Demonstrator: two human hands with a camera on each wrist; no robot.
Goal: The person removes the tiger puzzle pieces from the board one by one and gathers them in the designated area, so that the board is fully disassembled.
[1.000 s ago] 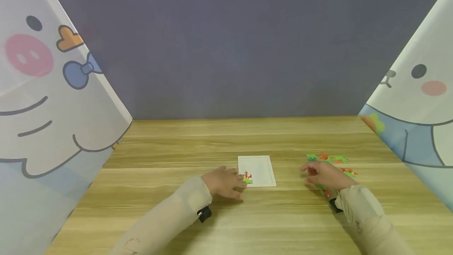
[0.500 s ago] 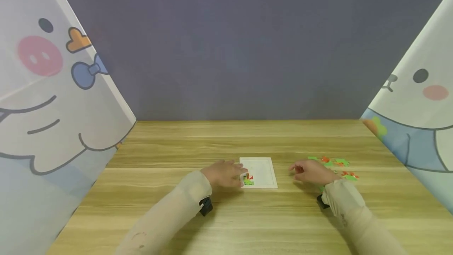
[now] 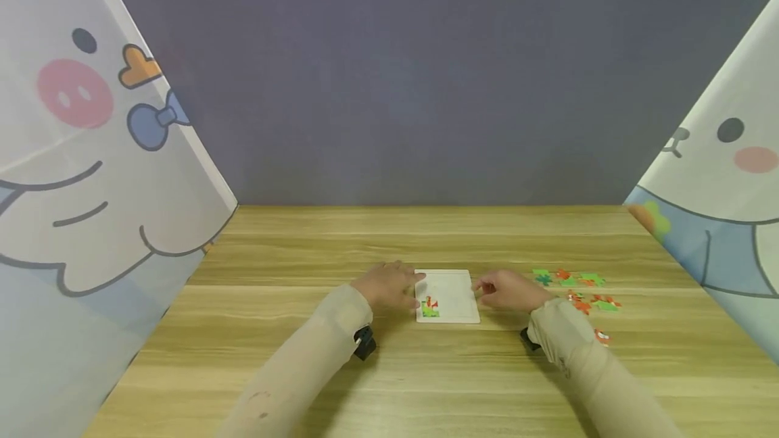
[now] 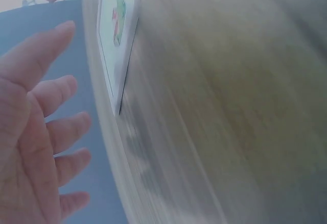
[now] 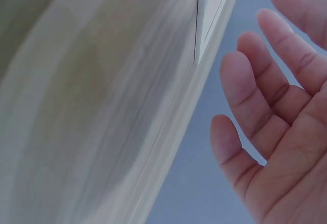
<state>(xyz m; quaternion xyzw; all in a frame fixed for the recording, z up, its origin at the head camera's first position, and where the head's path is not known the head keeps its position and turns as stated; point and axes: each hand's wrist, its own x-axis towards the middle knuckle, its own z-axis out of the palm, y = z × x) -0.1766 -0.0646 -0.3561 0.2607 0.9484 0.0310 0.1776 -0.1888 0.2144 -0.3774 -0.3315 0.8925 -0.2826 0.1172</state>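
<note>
In the head view a white square puzzle tray (image 3: 453, 289) lies on the table. A small green-and-red puzzle piece (image 3: 430, 307) sits in its near left corner. My left hand (image 3: 389, 285) hovers at the tray's left edge. Its fingers are spread and hold nothing in the left wrist view. Over by the right edge is my right hand (image 3: 511, 289), thumb and fingers loosely bent. The right wrist view shows a gap between thumb and forefinger, and no puzzle piece is visible there. Loose green and orange puzzle pieces (image 3: 592, 280) lie right of the tray.
A striped wooden table (image 3: 316, 242) runs back to a grey panel (image 3: 389, 86). Curtains with cartoon animals hang on both sides. More loose pieces (image 3: 606, 303) lie beyond my right forearm, and one piece (image 3: 601, 337) lies beside the sleeve.
My right hand has moved left from the loose pieces to the tray's right edge, uncovering several pieces. The left hand has shifted slightly, leaving the corner piece in fuller view.
</note>
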